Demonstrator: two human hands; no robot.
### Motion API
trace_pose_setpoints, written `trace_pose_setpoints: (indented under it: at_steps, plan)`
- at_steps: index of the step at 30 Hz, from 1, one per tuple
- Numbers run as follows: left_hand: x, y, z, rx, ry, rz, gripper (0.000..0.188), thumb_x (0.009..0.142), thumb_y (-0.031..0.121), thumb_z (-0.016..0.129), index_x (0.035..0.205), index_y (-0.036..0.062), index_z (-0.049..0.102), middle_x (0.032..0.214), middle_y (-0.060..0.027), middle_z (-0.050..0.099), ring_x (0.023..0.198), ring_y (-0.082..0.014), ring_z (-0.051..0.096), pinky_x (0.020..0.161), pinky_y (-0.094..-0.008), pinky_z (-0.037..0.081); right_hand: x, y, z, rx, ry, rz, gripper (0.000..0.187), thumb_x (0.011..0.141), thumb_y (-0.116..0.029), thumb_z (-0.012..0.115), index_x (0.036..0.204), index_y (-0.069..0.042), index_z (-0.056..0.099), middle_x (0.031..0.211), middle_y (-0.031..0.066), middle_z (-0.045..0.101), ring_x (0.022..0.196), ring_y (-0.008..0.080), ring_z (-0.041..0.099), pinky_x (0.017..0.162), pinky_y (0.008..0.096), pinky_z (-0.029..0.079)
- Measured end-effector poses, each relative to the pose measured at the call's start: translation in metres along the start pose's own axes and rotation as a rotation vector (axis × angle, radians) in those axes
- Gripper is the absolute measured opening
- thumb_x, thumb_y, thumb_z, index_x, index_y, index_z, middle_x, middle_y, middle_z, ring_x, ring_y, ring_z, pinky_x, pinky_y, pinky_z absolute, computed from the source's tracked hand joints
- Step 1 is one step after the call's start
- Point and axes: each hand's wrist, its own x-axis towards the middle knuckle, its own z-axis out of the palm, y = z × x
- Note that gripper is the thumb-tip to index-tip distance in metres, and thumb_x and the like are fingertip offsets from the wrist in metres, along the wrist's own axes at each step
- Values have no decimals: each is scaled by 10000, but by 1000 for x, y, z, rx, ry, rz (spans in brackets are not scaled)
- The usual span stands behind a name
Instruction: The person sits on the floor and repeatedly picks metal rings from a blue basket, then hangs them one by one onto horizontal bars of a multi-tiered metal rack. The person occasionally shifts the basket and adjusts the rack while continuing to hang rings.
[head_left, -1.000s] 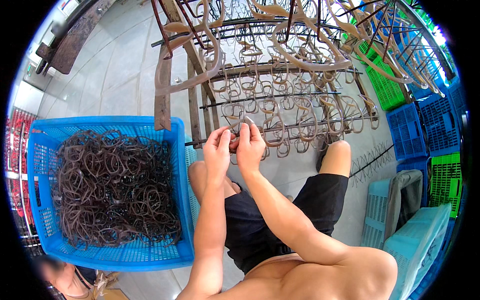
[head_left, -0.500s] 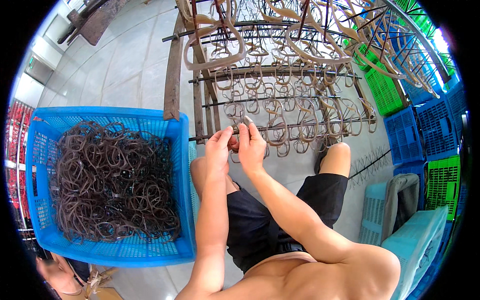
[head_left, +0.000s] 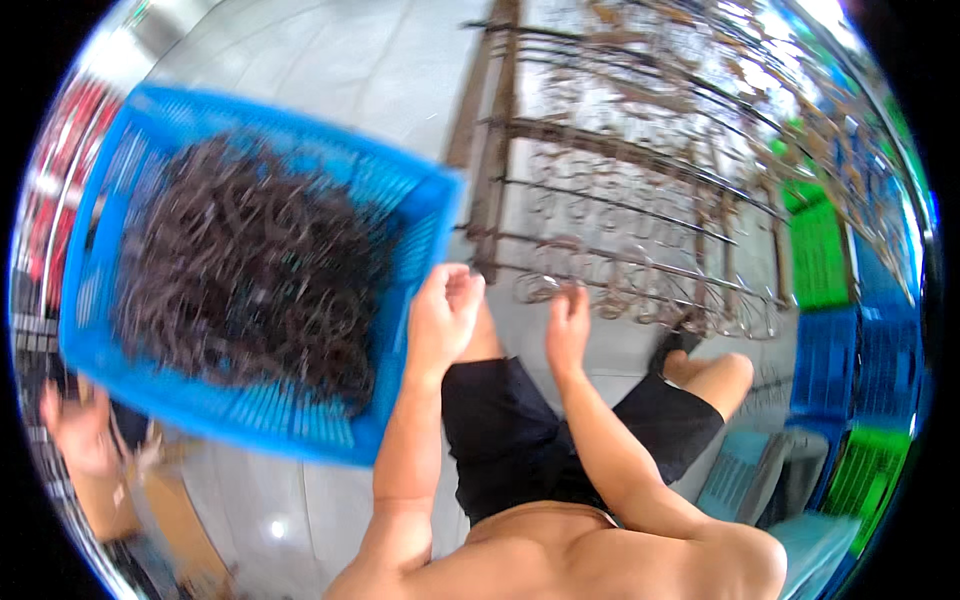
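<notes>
My left hand [head_left: 443, 315] is raised beside the right edge of a blue plastic basket [head_left: 420, 215], its fingers curled inward. Whatever those fingers hold, if anything, is hidden. Apart from it, my right hand [head_left: 568, 330] stands upright below a rack, fingers close together, near some pale thin loops [head_left: 540, 288] hanging there. Blur hides whether it touches one. Heaped in the basket are many dark brown, flexible-looking rings [head_left: 250, 270]. The rack [head_left: 500, 150] has brown posts and dark rods, with rows of pale loops hanging from them.
Another person's open hand [head_left: 82, 430] shows at the lower left, near a brown cardboard-like piece [head_left: 185, 520]. Green crates [head_left: 820, 255] and blue crates [head_left: 825, 360] are stacked at the right. A pale teal crate [head_left: 735, 470] stands in front of them. Red items hang at the far left.
My hands were together at the rack's lower rod and have come apart, the right one moving rightward. The view has turned and blurred. The other person's hand shows more fully.
</notes>
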Motion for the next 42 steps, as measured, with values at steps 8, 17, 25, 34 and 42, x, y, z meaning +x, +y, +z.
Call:
trace_pose_setpoints:
  at_steps: [8,17,25,34,42]
  plan:
    - [56,-130,-96,1215,117,-282,407,831,310,574,1058,-26,553,1063,-227,596,971,-374,577,808,-494,461,-27,68,-21,-477,-577,234,430,884,-257,549,1158,69,495,921,164,640,844,231,622,728,338,473]
    - [128,-174,-65,588,230,-520,437,840,300,567,1140,-12,505,1103,-230,575,1004,-405,551,864,-496,432,-31,-39,-64,-10,-540,200,263,867,-106,580,1085,40,564,762,75,618,684,92,555,625,250,463]
    - [117,-108,-17,330,377,-44,255,810,251,570,840,1,607,826,-188,638,786,-365,611,726,-442,475,96,-124,-46,-764,-492,-521,305,840,-212,609,1013,30,543,989,198,560,955,347,531,810,411,436]
    - [57,-50,-45,160,333,9,187,802,221,601,804,34,608,801,-162,630,768,-323,618,701,-410,487,121,-79,9,-1010,-981,-293,541,768,-333,623,1085,87,500,980,305,585,971,417,564,841,444,449]
    - [26,-78,-140,1122,-98,-599,607,712,355,651,1219,62,493,1245,-177,492,1170,-361,453,956,-474,383,156,-55,17,-1047,-1137,-351,420,776,-318,598,974,47,530,843,249,612,859,402,594,759,462,459]
